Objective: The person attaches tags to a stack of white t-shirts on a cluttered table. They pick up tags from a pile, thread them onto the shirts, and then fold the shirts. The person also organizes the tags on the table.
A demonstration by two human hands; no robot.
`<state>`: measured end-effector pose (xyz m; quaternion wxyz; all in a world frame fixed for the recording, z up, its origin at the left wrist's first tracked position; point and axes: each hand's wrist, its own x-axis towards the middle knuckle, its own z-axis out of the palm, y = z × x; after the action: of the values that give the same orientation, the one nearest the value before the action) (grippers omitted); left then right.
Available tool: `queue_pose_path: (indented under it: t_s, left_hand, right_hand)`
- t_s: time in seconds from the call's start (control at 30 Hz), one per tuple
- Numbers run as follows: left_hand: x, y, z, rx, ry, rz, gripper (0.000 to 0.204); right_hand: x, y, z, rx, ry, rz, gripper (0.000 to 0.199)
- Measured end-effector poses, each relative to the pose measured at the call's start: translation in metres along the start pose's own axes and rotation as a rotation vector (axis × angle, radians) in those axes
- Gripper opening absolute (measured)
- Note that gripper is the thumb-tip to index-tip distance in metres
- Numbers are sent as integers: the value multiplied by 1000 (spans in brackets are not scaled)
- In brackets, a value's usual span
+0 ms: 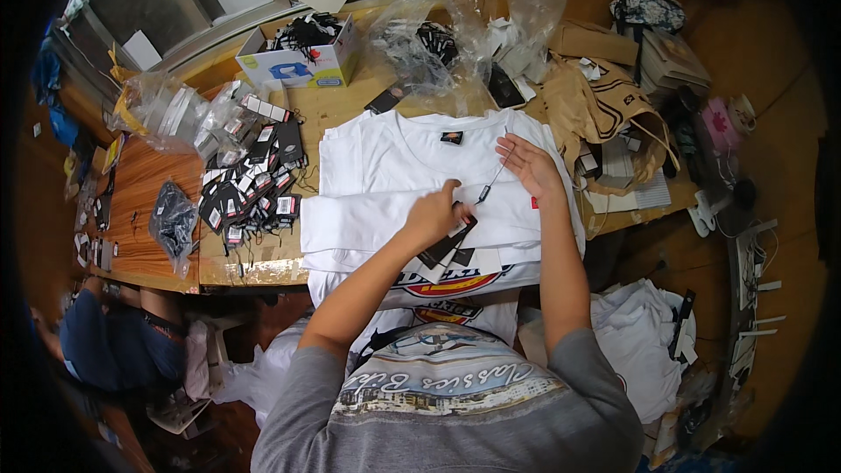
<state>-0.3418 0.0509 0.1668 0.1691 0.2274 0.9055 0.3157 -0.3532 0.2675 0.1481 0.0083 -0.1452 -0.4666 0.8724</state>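
Note:
Before me on the table lies a stack of white T-shirts (377,158), the top one partly folded, with a dark neck label (451,137). My left hand (434,215) is closed over the upper end of a bunch of black and white hang tags (448,250), its index finger raised. A thin tag string (497,177) with a small black fastener runs from there up to my right hand (532,168). The right fingertips seem to pinch the string near the shirt's collar. Exactly how the left fingers grip is partly hidden.
A heap of black hang tags (254,184) lies to the left, beside a bagged dark bundle (175,221). Behind are a white box (302,57) of black strings and clear plastic bags (438,26). A tan bag (604,105) stands right; white garments (639,342) are piled below. Someone sits (114,333) lower left.

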Motion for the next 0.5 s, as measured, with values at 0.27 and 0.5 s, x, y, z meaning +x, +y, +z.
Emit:
queue_pose_path:
  t_s: [0.27, 0.5]
  left_hand:
    - [98, -35, 4, 326, 588, 361, 27]
    - [111, -52, 17, 125, 695, 321, 12]
  right_hand:
    - [49, 27, 16, -202, 289, -170, 18]
    - [54, 48, 23, -1052, 327, -467, 5]
